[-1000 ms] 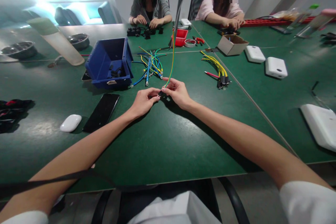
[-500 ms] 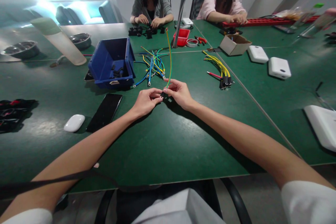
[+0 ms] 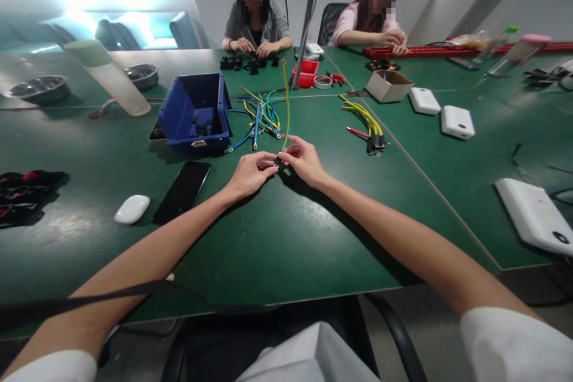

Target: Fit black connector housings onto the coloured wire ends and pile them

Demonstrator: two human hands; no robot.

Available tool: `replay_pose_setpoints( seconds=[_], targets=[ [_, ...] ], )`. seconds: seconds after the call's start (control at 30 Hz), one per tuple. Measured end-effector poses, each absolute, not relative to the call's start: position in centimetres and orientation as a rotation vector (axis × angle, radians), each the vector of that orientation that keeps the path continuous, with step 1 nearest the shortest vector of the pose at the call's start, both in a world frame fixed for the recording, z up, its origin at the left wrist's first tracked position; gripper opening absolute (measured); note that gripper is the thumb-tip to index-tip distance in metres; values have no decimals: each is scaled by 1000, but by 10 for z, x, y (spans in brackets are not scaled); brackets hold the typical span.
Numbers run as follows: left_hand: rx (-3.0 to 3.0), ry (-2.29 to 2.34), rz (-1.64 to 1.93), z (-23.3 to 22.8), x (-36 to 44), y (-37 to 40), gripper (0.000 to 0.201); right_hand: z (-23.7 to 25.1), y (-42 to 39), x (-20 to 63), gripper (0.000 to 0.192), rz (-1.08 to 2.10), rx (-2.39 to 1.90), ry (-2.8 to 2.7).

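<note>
Left hand: our left hand (image 3: 249, 174) is curled, its fingertips pinching a small black connector (image 3: 278, 162) just above the green table (image 3: 286, 250).
Right hand: our right hand (image 3: 303, 159) meets the left at that connector, thumb and forefinger pinched on the lower end of a yellow-green wire (image 3: 286, 101).
Wire: we hold it so it rises nearly upright from our fingers, its free end high above the table.
Connector: it sits between our two hands at the wire's lower end; we cannot tell how far the wire is seated in it.
Loose wires: a pile of blue, green and yellow wires (image 3: 259, 116) lies just beyond our hands.
Blue bin: a blue plastic bin (image 3: 196, 112) stands left of that pile, with small black parts inside.
Finished bundle: yellow wires with black ends (image 3: 369, 125) lie to the right of our hands, well apart.
Near left: a black phone (image 3: 182, 191) and a white mouse (image 3: 131, 209) lie on the table beside our left forearm.
Across the table: two other people sit there, their hands (image 3: 255, 48) on small black parts of their own.
</note>
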State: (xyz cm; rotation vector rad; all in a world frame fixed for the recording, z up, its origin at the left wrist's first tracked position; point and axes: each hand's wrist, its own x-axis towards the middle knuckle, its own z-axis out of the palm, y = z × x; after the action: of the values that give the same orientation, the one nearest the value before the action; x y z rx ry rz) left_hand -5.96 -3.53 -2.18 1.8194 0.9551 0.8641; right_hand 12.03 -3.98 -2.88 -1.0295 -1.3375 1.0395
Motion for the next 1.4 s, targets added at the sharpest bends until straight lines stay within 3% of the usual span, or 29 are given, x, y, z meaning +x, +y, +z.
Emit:
replay_pose_setpoints(
  seconds=[1.4],
  targets=[
    [1854,898,877,-17,-57,-40,37,-31,-46,121,60,1034,-1043,-1226]
  ],
)
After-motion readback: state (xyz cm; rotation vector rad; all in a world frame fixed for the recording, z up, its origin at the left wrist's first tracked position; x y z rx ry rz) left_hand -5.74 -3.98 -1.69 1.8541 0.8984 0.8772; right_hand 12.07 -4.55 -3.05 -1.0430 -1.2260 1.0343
